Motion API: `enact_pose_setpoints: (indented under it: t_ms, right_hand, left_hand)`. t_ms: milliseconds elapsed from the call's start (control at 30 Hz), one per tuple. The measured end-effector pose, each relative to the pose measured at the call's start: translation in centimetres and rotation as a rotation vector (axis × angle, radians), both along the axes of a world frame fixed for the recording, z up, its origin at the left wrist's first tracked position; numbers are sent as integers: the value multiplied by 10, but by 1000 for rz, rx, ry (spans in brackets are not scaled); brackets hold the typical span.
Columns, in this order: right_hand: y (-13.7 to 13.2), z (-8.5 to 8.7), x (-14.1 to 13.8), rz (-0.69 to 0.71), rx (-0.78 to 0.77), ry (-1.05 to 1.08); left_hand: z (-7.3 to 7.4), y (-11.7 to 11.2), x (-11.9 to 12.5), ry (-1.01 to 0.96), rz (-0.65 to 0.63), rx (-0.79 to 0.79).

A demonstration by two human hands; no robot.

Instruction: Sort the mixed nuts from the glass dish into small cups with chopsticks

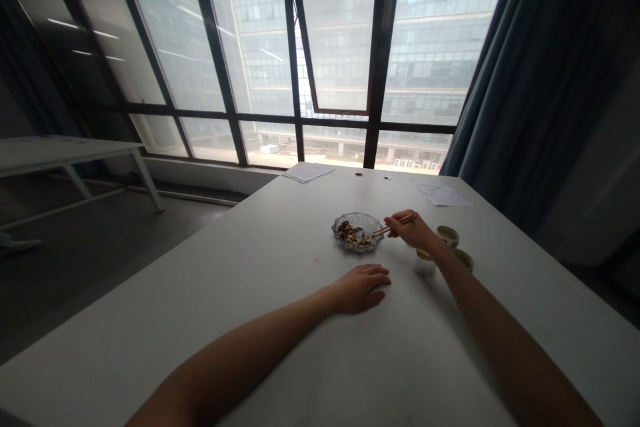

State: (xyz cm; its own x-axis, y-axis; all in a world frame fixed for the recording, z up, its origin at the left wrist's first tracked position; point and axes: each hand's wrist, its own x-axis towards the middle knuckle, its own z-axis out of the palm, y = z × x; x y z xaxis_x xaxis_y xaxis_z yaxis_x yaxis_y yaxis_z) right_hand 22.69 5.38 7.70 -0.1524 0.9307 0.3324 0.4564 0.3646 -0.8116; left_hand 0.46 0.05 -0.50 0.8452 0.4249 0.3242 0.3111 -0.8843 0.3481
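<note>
A clear glass bowl [357, 231] with mixed brown and pale nuts or beans sits on the white table [250, 293]. My right hand [413, 230] is closed round a pair of wooden chopsticks [393, 226], and their tips reach over the bowl's right rim. My left hand [361, 287] lies flat on the table in front of the bowl, fingers stretched out, holding nothing. Three small cups stand behind my right wrist: a white one [425, 263] and two greenish ones [449, 235] [465, 259].
Sheets of paper lie at the table's far edge, on the left [309, 172] and on the right [443, 195]. A second white table [60, 150] stands at the left. Large windows [330, 53] fill the back, with a dark curtain [540, 93] at the right.
</note>
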Motion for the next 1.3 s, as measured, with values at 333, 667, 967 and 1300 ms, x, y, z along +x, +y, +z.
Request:
enact_pose_setpoints:
  t_ms: [333, 667, 967, 1300]
  right_hand:
    - [3, -5, 1, -19, 17, -37]
    - [7, -13, -10, -141, 140, 5]
    - [4, -8, -17, -395, 2, 243]
    - [-16, 29, -15, -403, 28, 328]
  left_hand:
    - [2, -1, 1, 4, -7, -9]
    - [1, 1, 1, 1, -13, -1]
    - [2, -1, 0, 2, -9, -6]
    - [3, -2, 0, 12, -4, -18]
